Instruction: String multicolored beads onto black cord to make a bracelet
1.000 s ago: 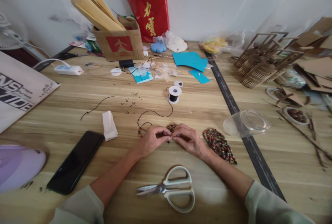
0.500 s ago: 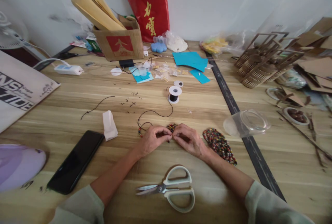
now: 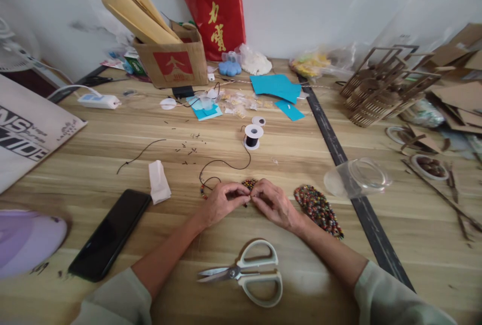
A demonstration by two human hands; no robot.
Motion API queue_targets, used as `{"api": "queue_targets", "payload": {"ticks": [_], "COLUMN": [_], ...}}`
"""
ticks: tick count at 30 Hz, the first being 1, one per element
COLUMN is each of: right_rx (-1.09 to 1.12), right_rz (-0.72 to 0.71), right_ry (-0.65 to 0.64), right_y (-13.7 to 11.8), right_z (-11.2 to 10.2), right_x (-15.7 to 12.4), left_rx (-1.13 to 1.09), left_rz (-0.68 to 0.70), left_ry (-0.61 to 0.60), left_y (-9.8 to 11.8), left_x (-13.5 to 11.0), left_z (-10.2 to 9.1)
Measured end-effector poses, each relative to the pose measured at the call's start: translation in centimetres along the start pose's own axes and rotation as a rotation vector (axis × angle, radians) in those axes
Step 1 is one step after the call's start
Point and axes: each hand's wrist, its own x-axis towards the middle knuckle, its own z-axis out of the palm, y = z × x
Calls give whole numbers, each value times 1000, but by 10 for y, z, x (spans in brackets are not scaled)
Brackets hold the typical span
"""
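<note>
Together, left hand point(image 3: 219, 204) and right hand point(image 3: 274, 205) pinch the beaded cord point(image 3: 226, 163), scissors point(image 3: 248, 273) near behind.

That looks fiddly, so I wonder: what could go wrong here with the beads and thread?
The left hand and right hand pinch something tiny where their fingertips meet; a slip might drop it. The thread runs slack to the spool, so a tug could drag it. The bead pile lies close beside the right hand and might get scattered.
</note>
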Motion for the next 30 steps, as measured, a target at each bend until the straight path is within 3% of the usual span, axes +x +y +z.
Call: {"api": "queue_targets", "payload": {"ticks": [7, 14, 30], "right_rx": [-19, -6, 24], "right_rz": [28, 30, -4], "right_ry": [39, 141, 165], "right_y": [-5, -9, -7], "right_z": [-3, -5, -2], "right_x": [0, 1, 2], "left_rx": [115, 273, 358], "left_rz": [83, 350, 381], "left_ry": [18, 40, 2], "left_y": [2, 2, 0], "left_x": [-1, -1, -1], "left_z": [1, 2, 4]}}
